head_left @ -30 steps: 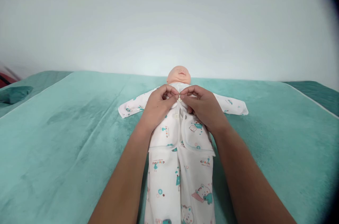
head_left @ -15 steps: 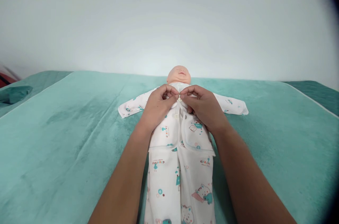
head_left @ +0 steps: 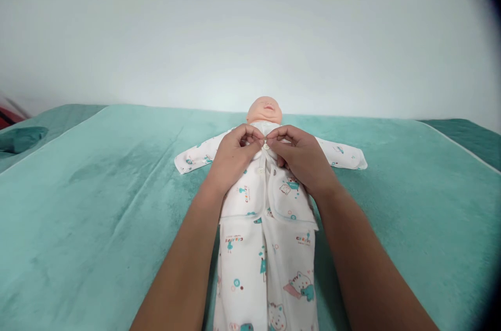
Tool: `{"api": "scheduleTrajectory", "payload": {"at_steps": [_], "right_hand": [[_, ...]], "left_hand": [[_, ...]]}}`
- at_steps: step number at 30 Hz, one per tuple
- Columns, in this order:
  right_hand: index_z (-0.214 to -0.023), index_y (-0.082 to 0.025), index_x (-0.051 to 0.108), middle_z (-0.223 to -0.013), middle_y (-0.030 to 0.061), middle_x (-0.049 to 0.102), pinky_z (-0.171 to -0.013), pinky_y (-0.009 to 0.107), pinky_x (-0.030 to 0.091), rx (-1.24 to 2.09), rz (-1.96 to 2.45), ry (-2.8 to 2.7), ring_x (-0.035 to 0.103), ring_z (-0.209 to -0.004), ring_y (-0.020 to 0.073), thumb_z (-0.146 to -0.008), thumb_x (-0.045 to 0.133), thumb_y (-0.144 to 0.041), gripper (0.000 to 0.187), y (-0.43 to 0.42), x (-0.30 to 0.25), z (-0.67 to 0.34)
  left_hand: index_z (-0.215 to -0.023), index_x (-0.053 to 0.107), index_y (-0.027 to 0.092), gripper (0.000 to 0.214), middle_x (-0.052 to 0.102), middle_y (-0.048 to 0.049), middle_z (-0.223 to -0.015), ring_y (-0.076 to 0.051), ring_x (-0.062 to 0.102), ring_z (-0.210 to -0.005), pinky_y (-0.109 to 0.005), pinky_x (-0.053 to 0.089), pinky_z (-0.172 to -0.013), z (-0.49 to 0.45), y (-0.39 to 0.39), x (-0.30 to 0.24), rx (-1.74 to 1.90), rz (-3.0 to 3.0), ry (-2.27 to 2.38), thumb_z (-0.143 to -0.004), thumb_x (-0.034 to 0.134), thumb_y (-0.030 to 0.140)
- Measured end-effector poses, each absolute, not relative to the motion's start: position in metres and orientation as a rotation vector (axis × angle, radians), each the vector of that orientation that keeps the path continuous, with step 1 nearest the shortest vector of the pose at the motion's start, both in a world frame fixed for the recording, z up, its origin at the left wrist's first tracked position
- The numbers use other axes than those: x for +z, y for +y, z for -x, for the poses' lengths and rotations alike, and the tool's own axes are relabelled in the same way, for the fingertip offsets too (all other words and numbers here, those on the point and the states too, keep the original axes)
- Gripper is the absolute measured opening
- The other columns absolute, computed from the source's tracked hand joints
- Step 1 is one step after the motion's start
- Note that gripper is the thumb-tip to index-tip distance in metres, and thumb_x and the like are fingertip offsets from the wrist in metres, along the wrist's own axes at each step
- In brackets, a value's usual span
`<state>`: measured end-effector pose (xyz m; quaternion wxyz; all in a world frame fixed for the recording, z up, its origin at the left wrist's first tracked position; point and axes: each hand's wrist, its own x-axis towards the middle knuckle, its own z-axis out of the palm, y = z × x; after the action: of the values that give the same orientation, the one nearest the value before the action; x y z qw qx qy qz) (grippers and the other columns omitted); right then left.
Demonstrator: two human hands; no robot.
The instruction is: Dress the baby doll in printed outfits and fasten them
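Observation:
A baby doll (head_left: 264, 109) lies on its back, dressed in a white printed baby shirt (head_left: 243, 198) and matching trousers (head_left: 242, 268). Its sleeves spread out to both sides. At the upper chest my left hand (head_left: 239, 151) pinches the shirt's front edge between thumb and fingers. Facing it, my right hand (head_left: 299, 153) pinches the opposite front edge, the fingertips of both hands almost meeting. A small pale button (head_left: 266, 146) shows just below the fingertips. Another button (head_left: 261, 170) sits lower, where the two front edges hang apart. What lies between the fingertips is too small to make out.
A green plush cover (head_left: 97, 190) spreads under the doll, with fold lines on the left. Behind the doll rises a white wall (head_left: 250, 33). Dark green cloth (head_left: 23, 139) lies at the far left, near a red object (head_left: 7, 118).

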<state>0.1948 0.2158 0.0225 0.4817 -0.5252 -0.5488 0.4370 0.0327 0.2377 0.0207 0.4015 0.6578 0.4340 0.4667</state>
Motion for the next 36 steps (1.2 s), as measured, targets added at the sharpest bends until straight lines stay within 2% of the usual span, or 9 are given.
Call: {"api": "scheduleTrajectory", "payload": {"at_steps": [17,24,28,30,33,36], "right_hand": [[-0.090,-0.024,0.067,-0.068,-0.0017,0.057,-0.035,0.019,0.026,1.051,1.284,-1.341,0.042,-0.046,0.0080,-0.081,0.067,-0.041,0.019,0.215,0.023,-0.195],[-0.094,-0.025,0.065,-0.066,-0.0029,0.057,-0.036,0.021,0.029,1.008,1.339,-1.383,0.041,-0.044,0.0081,-0.080,0.063,-0.032,0.016,0.215,0.025,-0.192],[-0.091,-0.026,0.062,-0.062,-0.0040,0.056,-0.040,0.023,0.031,0.954,1.387,-1.443,0.042,-0.044,0.0090,-0.082,0.057,-0.028,0.011,0.212,0.029,-0.194],[-0.083,-0.024,0.059,-0.061,-0.0033,0.057,-0.043,0.024,0.032,0.906,1.442,-1.539,0.044,-0.046,0.0101,-0.084,0.057,-0.032,0.008,0.207,0.033,-0.198],[-0.070,-0.023,0.051,-0.062,-0.0019,0.057,-0.045,0.027,0.030,0.763,1.576,-1.800,0.044,-0.050,0.0112,-0.084,0.060,-0.041,0.025,0.196,0.041,-0.201],[-0.067,-0.023,0.046,-0.064,-0.0005,0.057,-0.046,0.029,0.026,0.588,1.714,-2.005,0.043,-0.051,0.0126,-0.081,0.063,-0.045,0.031,0.185,0.047,-0.199]], "left_hand": [[-0.087,0.066,0.021,0.007,0.058,0.0004,-0.081,-0.013,0.050,-0.073,-0.026,0.039,-0.069,-0.034,0.237,0.022,1.178,-1.661,1.121,-0.084,0.063,0.026],[-0.090,0.067,0.021,0.008,0.057,0.0009,-0.081,-0.012,0.049,-0.073,-0.026,0.038,-0.069,-0.033,0.238,0.020,1.193,-1.660,1.123,-0.084,0.064,0.026],[-0.090,0.067,0.022,0.009,0.054,0.0011,-0.077,-0.011,0.045,-0.067,-0.026,0.035,-0.064,-0.030,0.235,0.023,1.154,-1.669,1.096,-0.085,0.063,0.028],[-0.088,0.068,0.022,0.009,0.051,0.0013,-0.073,-0.012,0.043,-0.066,-0.026,0.034,-0.062,-0.027,0.232,0.027,1.107,-1.711,1.068,-0.085,0.063,0.029],[-0.084,0.069,0.022,0.010,0.056,0.0001,-0.076,-0.013,0.044,-0.069,-0.027,0.035,-0.062,-0.023,0.228,0.033,1.016,-1.788,1.054,-0.084,0.065,0.031],[-0.085,0.071,0.023,0.011,0.058,-0.0007,-0.078,-0.014,0.046,-0.071,-0.027,0.036,-0.063,-0.019,0.225,0.037,0.942,-1.826,1.072,-0.083,0.066,0.032]]}}
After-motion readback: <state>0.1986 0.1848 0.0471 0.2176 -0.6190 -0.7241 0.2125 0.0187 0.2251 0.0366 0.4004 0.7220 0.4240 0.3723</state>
